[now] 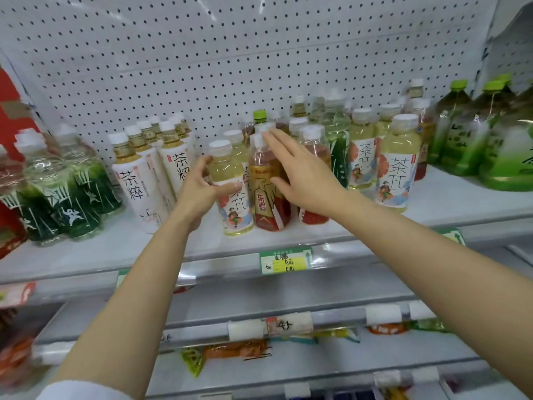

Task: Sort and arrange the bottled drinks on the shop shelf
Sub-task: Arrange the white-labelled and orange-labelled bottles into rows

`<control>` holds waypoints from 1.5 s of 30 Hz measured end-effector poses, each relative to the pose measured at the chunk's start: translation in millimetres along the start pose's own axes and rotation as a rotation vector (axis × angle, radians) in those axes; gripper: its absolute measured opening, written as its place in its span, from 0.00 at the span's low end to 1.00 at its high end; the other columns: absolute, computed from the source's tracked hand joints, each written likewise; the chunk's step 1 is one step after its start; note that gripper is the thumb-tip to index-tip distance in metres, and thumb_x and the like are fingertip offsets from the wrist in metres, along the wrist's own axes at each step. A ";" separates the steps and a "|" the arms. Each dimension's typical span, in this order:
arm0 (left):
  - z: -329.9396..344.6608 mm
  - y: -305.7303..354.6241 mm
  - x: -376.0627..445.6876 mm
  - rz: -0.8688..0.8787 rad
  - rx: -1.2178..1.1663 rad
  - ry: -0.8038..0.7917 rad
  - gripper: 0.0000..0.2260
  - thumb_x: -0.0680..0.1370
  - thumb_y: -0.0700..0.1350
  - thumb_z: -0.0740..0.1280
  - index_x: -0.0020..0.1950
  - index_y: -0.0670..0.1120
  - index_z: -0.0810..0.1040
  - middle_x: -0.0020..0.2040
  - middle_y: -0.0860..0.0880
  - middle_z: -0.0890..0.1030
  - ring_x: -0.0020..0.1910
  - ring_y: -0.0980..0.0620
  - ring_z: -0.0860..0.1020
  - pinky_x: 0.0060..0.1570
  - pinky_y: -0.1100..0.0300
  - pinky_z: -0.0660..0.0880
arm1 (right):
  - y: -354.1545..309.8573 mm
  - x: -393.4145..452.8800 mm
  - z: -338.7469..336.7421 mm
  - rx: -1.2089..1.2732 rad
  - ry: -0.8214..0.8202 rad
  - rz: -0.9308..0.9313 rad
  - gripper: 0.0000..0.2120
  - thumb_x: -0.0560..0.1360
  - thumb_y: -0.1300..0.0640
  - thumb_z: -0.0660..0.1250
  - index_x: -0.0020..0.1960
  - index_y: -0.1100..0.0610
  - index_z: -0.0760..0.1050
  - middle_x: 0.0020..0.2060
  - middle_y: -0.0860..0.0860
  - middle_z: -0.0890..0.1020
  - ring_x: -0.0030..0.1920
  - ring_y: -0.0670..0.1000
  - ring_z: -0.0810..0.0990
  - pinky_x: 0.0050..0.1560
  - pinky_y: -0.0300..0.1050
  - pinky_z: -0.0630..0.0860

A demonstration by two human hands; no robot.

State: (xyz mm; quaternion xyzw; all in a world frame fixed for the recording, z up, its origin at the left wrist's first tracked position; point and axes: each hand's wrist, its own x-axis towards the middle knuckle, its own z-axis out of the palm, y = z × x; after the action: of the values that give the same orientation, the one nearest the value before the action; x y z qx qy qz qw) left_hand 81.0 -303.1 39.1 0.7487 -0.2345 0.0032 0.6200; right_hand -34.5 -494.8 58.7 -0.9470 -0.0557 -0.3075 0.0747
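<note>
Pegboard (202, 53), white and perforated, filling the upper half of the frame as the back wall. Below it, across mid-frame, white shelf (101, 249) carrying every drink in view, with lower shelves of packets beneath.

Grouped by kind, it seems, so like sits with like: large green bottles (507, 151) at far right; dark-green-label bottles (78, 192) at far left; white-label tea bottles (138, 186) in files running front to back, left of centre; pale yellow tea bottles (395, 168) right of centre, labels facing out. Mixed only in the middle, where colours and caps crowd together, probably the patch still to be sorted.

Both bare forearms reaching up from the lower edge into that middle patch. Left grip (199, 189) wrapped round a single pale yellow bottle (233, 215) at the shelf front, thumb across the label, fingers behind; bottle upright and base apparently on the shelf. Held so, most likely, to steady it or shift it sideways toward its own kind. Right grip (302, 177) released, fingers straight and spread, grasping nothing, laid over the shoulder of the amber bottle (269, 209) just right of the held one, fingertips up by the caps behind; cannot tell whether actually touching. Looks poised to take or nudge the amber bottle, odd one among the teas.

Green-and-yellow price tag (285, 259) on the shelf edge below.
</note>
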 end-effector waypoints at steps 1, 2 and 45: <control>1.4 0.0 -2.5 0.016 -0.007 -0.006 0.35 0.67 0.37 0.79 0.71 0.48 0.71 0.61 0.50 0.81 0.55 0.49 0.82 0.50 0.52 0.81 | -0.9 -0.5 1.1 0.001 0.005 0.008 0.38 0.78 0.55 0.66 0.81 0.54 0.47 0.80 0.50 0.50 0.78 0.55 0.57 0.69 0.55 0.71; 2.4 -0.8 -5.0 0.031 -0.011 -0.007 0.33 0.67 0.36 0.79 0.69 0.50 0.72 0.60 0.51 0.81 0.54 0.50 0.82 0.48 0.54 0.81 | -1.4 -0.8 2.3 0.004 0.007 0.013 0.39 0.78 0.55 0.66 0.81 0.53 0.47 0.80 0.50 0.50 0.78 0.55 0.58 0.68 0.56 0.72; 315.5 48.9 -5.6 0.043 0.172 -0.035 0.42 0.65 0.45 0.82 0.74 0.48 0.63 0.60 0.50 0.80 0.54 0.52 0.80 0.57 0.51 0.79 | 250.7 -133.7 -73.4 1.036 0.199 0.633 0.30 0.63 0.66 0.79 0.62 0.51 0.74 0.52 0.49 0.85 0.54 0.49 0.83 0.55 0.51 0.80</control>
State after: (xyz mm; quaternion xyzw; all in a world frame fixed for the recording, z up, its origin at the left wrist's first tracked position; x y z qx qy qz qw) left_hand -31.5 -600.4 9.8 0.7941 -0.2601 0.0233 0.5489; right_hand -146.3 -762.0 11.5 -0.7249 0.0932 -0.2904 0.6177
